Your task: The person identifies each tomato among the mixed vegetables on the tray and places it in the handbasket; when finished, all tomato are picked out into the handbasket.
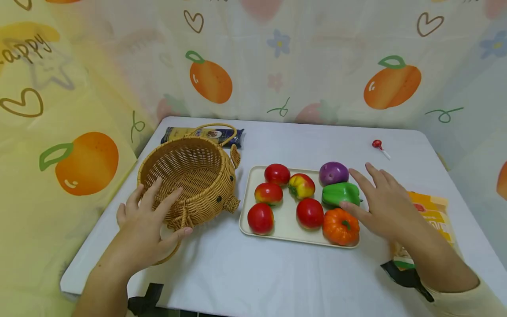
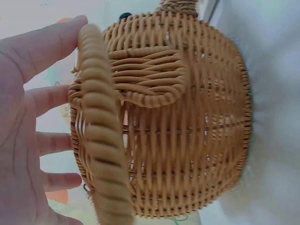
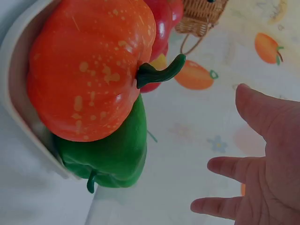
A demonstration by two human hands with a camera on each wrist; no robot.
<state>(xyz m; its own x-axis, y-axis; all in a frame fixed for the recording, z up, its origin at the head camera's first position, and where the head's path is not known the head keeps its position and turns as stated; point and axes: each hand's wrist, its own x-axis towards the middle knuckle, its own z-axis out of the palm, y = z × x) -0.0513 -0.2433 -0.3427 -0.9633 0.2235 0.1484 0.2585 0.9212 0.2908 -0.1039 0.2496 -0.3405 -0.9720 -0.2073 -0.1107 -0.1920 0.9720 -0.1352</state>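
Note:
My left hand (image 1: 144,229) is spread over the near rim of a wicker basket (image 1: 206,193), its fingers straight and holding nothing. In the left wrist view the basket's twisted handle (image 2: 103,131) passes close by the thumb. Fingers apart, my right hand (image 1: 382,207) hovers at the right end of a cream tray (image 1: 283,220). Nearest to it are a green bell pepper (image 1: 340,194) and an orange pumpkin (image 1: 341,226). A purple round vegetable (image 1: 334,173) lies behind them. Several red fruits (image 1: 260,218) and a red-yellow pepper (image 1: 302,186) fill the rest of the tray.
Behind the basket lies a dark blue and yellow packet (image 1: 178,133). A red lollipop (image 1: 378,145) is at the back right. Partly under my right forearm is a yellow food bag (image 1: 433,211). A printed curtain (image 1: 253,66) hangs behind the white table (image 1: 237,273).

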